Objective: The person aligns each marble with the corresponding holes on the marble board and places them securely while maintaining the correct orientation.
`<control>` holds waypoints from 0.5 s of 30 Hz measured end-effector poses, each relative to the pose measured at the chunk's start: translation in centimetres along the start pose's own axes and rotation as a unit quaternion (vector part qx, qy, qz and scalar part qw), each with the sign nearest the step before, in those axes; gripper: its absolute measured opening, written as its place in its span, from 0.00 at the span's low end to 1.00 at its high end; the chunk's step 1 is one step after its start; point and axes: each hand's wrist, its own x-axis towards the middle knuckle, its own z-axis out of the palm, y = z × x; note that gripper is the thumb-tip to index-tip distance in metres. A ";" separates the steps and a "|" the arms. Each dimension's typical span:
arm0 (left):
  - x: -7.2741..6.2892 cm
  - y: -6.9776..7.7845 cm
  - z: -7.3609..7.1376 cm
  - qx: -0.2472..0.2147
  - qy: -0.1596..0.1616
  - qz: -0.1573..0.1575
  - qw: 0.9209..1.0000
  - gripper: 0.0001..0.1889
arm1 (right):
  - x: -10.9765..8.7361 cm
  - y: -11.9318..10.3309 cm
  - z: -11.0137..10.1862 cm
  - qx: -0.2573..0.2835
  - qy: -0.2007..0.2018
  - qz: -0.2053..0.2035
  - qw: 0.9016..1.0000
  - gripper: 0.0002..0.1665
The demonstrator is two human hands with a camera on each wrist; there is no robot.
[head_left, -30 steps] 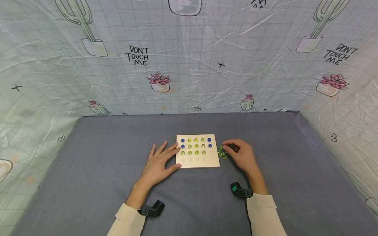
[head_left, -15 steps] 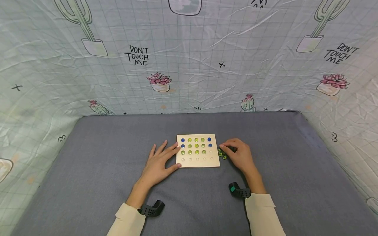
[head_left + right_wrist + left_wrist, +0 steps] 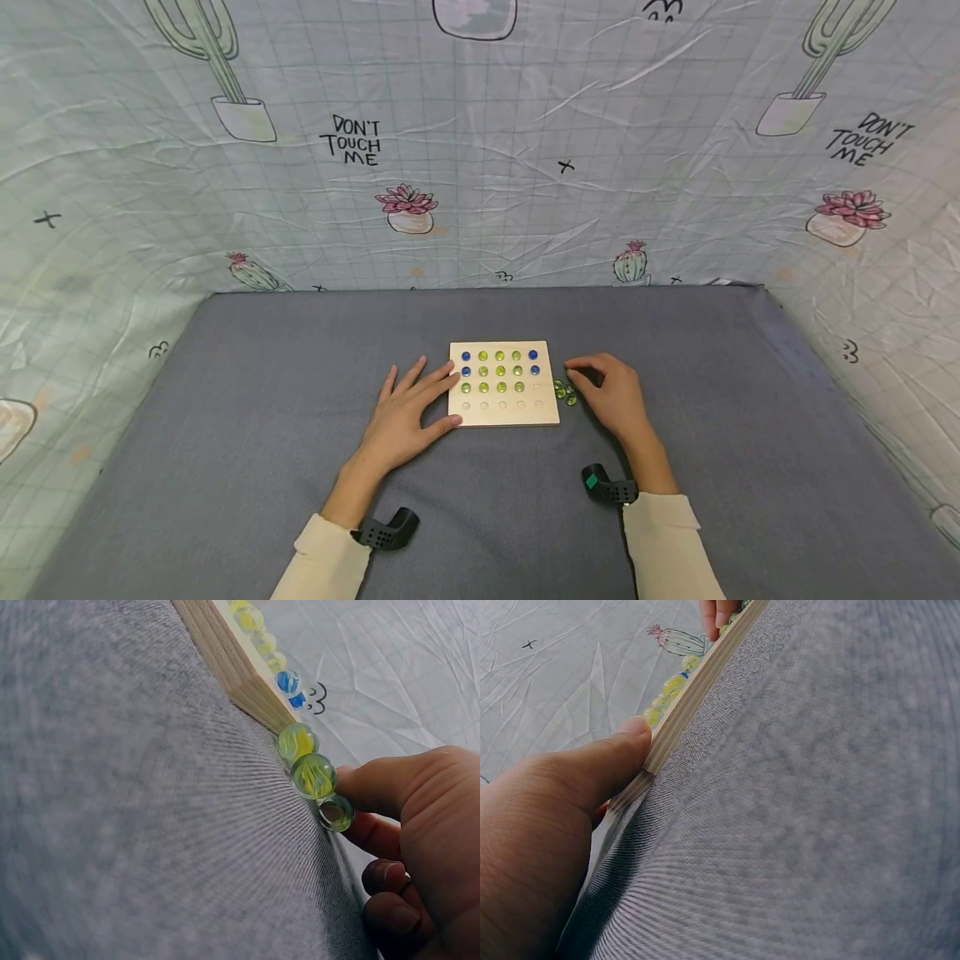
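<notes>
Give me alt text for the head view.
A wooden board holding blue marbles and yellow-green marbles lies on gray cloth, its nearest row of hollows empty. A person's left grip touches its left edge; the right grip is at loose green marbles beside its right edge.

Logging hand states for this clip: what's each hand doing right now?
Left hand: open, touching the wooden board.
Right hand: at the green marbles; whether it pinches one cannot be told.

Gray cloth surface (image 3: 495, 508), cactus-print fabric backdrop (image 3: 480, 100)
</notes>
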 end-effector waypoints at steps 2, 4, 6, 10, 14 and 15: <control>0.0 0.0 0.0 -0.001 0.000 0.000 1.000 0.33 | 0.0 0.0 0.0 0.000 -0.004 0.004 1.000 0.09; 0.0 0.0 0.0 -0.001 0.000 -0.001 1.000 0.33 | 0.0 -0.2 0.0 -0.001 -0.007 0.008 1.000 0.10; 0.0 0.0 0.0 -0.002 0.000 -0.001 1.000 0.33 | 0.0 -0.3 0.0 -0.002 -0.010 0.012 1.000 0.10; 0.0 0.0 -0.1 -0.003 0.001 0.000 1.000 0.33 | 0.1 -0.4 -0.1 -0.002 -0.013 0.017 1.000 0.11; 0.1 0.1 -0.1 -0.003 -0.001 -0.001 1.000 0.33 | 0.1 -0.4 -0.1 -0.001 -0.016 0.018 1.000 0.11; 0.1 0.1 -0.1 -0.002 -0.001 -0.001 1.000 0.33 | 0.1 -0.3 -0.1 -0.001 -0.016 0.018 1.000 0.11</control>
